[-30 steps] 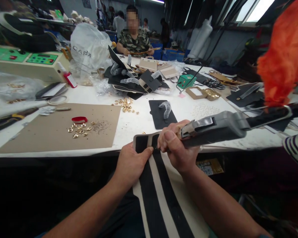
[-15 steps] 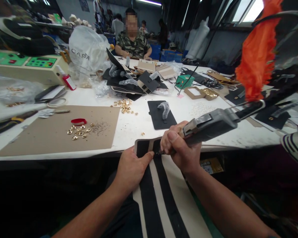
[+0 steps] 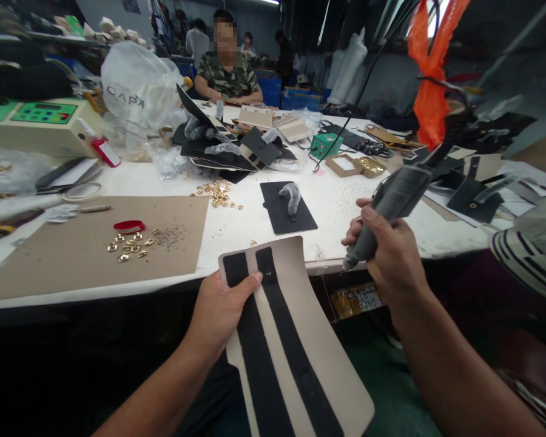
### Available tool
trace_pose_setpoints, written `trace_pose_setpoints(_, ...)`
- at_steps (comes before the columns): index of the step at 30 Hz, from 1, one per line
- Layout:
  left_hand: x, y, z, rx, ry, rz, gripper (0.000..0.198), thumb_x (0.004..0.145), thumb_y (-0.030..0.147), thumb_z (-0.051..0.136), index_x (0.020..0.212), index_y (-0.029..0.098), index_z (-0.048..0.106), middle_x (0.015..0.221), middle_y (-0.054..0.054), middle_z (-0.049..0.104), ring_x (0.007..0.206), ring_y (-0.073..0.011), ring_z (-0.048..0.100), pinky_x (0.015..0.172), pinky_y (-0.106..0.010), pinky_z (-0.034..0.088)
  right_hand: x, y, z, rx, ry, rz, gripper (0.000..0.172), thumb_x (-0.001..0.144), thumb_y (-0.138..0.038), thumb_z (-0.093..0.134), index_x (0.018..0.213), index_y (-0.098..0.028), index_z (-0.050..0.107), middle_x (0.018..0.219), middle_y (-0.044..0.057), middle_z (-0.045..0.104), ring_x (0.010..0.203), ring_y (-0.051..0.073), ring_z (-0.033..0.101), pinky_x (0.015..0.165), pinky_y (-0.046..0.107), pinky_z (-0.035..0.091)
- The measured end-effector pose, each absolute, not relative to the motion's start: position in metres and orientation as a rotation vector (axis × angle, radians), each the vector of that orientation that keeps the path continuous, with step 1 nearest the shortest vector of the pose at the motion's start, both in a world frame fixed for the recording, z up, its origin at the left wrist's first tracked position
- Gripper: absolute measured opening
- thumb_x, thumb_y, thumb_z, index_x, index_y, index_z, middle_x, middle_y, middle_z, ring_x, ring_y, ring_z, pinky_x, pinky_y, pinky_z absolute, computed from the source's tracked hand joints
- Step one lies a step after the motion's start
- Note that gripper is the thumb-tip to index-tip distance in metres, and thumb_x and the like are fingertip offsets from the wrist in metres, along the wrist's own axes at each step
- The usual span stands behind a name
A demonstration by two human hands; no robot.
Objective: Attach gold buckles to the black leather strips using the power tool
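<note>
My left hand [image 3: 218, 309] grips the left edge of a beige panel with two black stripes [image 3: 295, 340], thumb lying across one stripe; the panel slants down over my lap below the table edge. My right hand [image 3: 389, 252] is closed around a grey hand-held power tool [image 3: 389, 203], its tip pointing down and left, a short way off the panel's right side. A cable and an orange tuft [image 3: 430, 91] rise behind the tool.
A white table [image 3: 332, 206] carries a brown board [image 3: 91, 246] with gold fittings [image 3: 130, 246] and a red ring, a black piece [image 3: 286, 209], a green box [image 3: 325, 145], a plastic bag and a beige machine [image 3: 36, 124]. A person in camouflage sits opposite; a striped sleeve shows at right.
My right hand has lifted the tool off the panel and swung it right, tip now clear. The panel has come further into view, held by my left hand alone.
</note>
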State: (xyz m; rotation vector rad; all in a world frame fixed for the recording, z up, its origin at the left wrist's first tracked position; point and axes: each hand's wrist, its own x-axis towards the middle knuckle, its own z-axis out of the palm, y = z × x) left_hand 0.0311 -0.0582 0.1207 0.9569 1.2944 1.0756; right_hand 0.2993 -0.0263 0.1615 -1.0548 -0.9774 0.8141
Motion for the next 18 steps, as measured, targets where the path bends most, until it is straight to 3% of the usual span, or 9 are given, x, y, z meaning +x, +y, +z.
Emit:
trace_pose_setpoints(3,0.03,-0.06,0.122,0.811,1.245,1.069,0.05,0.074,0.036,0.089,0.118,0.018,0.076,0.1,-0.007,0.084,0.087,-0.0294,0.081,0.078,-0.039,0.068,0.328,-0.021,0.138,-1.177,-0.976,0.697,0.044,0.086,-0.041,0.08,0.121,-0.019,0.065,0.077,-0.002,0.068,0.067,0.016,0.067,0.067,0.03,0.057)
trace_pose_setpoints(7,0.029,-0.06,0.124,0.668,1.214,1.044,0.048,0.07,0.027,0.09,0.115,0.015,0.076,0.093,-0.009,0.084,0.074,-0.0279,0.08,0.072,-0.039,0.069,0.357,-0.014,0.116,-1.251,-0.881,0.388,0.039,0.084,-0.039,0.078,0.114,-0.017,0.066,0.073,-0.001,0.069,0.072,0.018,0.07,0.069,0.028,0.057)
trace_pose_setpoints(12,0.031,-0.055,0.115,0.581,1.247,0.989,0.046,0.068,0.023,0.09,0.111,0.014,0.077,0.09,-0.011,0.084,0.072,-0.0289,0.08,0.069,-0.038,0.069,0.376,-0.006,0.106,-1.601,-1.038,0.536,0.045,0.089,-0.058,0.067,0.106,-0.017,0.064,0.077,0.003,0.071,0.064,0.021,0.071,0.06,0.032,0.057)
trace_pose_setpoints(18,0.033,-0.054,0.11,0.559,1.206,0.97,0.046,0.069,0.027,0.091,0.111,0.013,0.077,0.089,-0.012,0.083,0.072,-0.0309,0.08,0.066,-0.041,0.069,0.395,-0.004,0.074,-1.875,-1.225,0.468,0.044,0.084,-0.062,0.068,0.086,-0.017,0.07,0.082,0.01,0.075,0.084,0.029,0.07,0.085,0.044,0.054)
